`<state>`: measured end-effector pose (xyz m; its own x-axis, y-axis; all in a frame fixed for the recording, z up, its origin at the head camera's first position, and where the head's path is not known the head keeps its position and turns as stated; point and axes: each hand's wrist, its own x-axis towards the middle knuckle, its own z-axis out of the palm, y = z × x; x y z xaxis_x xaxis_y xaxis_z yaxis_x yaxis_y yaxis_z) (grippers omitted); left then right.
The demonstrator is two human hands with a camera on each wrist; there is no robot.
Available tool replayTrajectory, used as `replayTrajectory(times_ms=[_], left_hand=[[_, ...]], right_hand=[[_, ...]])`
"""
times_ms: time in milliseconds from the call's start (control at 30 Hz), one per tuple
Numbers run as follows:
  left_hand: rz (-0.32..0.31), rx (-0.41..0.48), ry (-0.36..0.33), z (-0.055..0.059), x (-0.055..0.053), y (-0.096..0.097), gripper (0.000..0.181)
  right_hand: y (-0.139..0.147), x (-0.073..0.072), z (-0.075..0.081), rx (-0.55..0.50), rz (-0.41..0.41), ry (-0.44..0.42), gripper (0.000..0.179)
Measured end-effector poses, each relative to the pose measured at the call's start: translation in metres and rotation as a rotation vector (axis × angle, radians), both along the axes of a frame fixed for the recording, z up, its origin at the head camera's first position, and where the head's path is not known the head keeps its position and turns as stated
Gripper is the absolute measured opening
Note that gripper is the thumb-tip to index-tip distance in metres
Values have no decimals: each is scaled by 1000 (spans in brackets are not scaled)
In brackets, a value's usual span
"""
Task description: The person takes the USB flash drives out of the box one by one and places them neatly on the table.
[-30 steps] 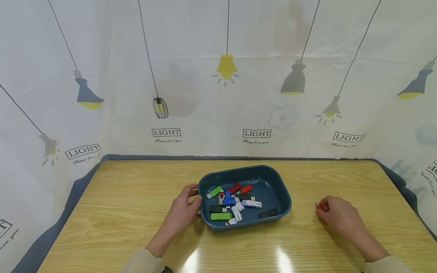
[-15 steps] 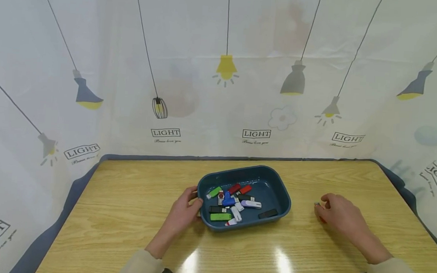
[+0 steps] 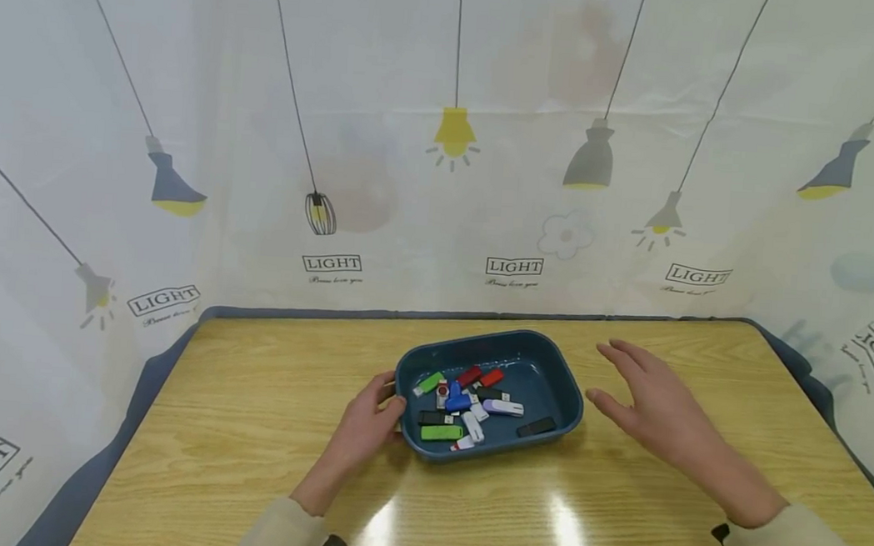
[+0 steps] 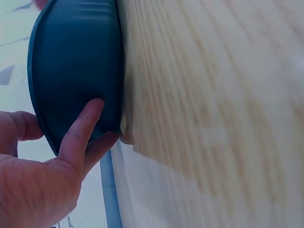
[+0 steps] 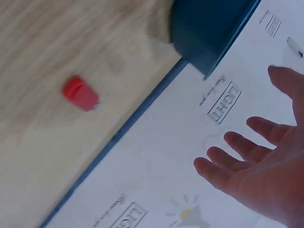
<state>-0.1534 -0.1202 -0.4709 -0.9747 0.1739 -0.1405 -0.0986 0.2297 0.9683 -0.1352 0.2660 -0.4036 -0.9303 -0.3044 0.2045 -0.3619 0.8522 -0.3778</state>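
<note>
My left hand grips the left end of a dark blue plastic tub, thumb at the rim and fingers against the outer wall. Several USB sticks lie inside, mostly toward the left: a green one, a blue one, a white and purple one. A black stick is apart from the pile at lower right. To the right of the tub, my right hand is raised over the table, fingers spread, holding nothing. A red USB stick lies on the table in the right wrist view; the hand hides it in the head view.
The wooden table extends on both sides of the tub. A white cloth printed with lamps hangs behind it and at the sides, with a dark blue border along the table's edges.
My right hand has let go of the red USB stick, opened its fingers, and risen toward the tub. The left hand and tub have stayed put.
</note>
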Motion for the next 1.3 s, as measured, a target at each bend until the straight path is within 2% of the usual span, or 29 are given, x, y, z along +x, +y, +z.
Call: replayTrajectory(times_ms=[167,300,500,833,1067,1300], left_hand=[[-5,-7,7,2,1,1,50],[-6,-13,5,3,1,2,50],[-10,-10,-4,2,2,4,51],[-14,10,-14,5,6,4,53],[-15,-6,-10,2,5,5,51],[-7,-7,-13,2,6,5,52]], right_hand=[[-24,0,9,32,130,67,78],[-44,-4,13,72,184,53,81],[-68,-16,3,98,250,20,81],[-93,-32,-23,107,318,-146,70],[-105,-38,-31,149,296,-176,45],[-110,-43,-39,192,279,-175,35]])
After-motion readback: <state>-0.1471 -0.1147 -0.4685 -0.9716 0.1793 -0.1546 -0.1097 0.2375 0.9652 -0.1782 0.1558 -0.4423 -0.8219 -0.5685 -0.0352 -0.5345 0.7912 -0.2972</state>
